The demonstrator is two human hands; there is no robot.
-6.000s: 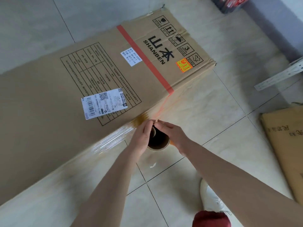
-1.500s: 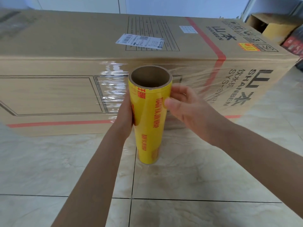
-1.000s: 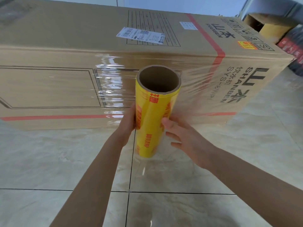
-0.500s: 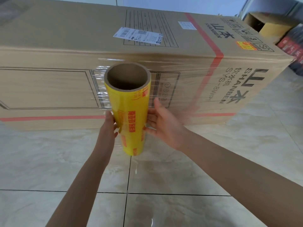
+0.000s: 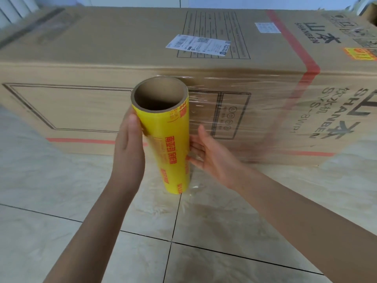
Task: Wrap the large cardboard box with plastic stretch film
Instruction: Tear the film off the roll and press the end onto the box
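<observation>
Arms: 2 bare forearms reach in from below, both cut off at the bottom edge.
Left hand [image 5: 127, 152]: 1, laid flat and wide against the left side of the roll, thumb pressed on the yellow wrap just under the rim. Its fingers are mostly hidden behind the roll.
Right hand [image 5: 208, 154]: 1, spread wide, palm turned to the roll, straight fingertips touching its right side. It grips nothing.
Roll [image 5: 169, 144]: 1, yellow with red print, nearly upright and slightly tilted. Its hollow cardboard core faces the camera. It is held clear of the floor between the 2 hands, just in front of the box's near face.
Film [image 5: 240, 111]: 1 clear sheet runs from the right side of the roll onto the box's near face. Glare and motion blur make its edges hard to trace.
Floor [image 5: 61, 201]: pale marbled tiles with dark joints.
Box [image 5: 102, 48]: 1, large, brown, lying lengthwise on the floor. Its left and right ends are cut off by the frame.
Red tape [image 5: 293, 43]: 2 stripes, 1 across the top and down the near face, 1 low along the near face.
Labels: 1 large white label [image 5: 199, 45] and 1 small white label [image 5: 267, 27] on top, print too small to read.
Sticker [image 5: 361, 54]: 1, orange, cut off at the right edge.
Second box [image 5: 372, 9]: 1 brown corner at the far upper right, mostly out of frame.
</observation>
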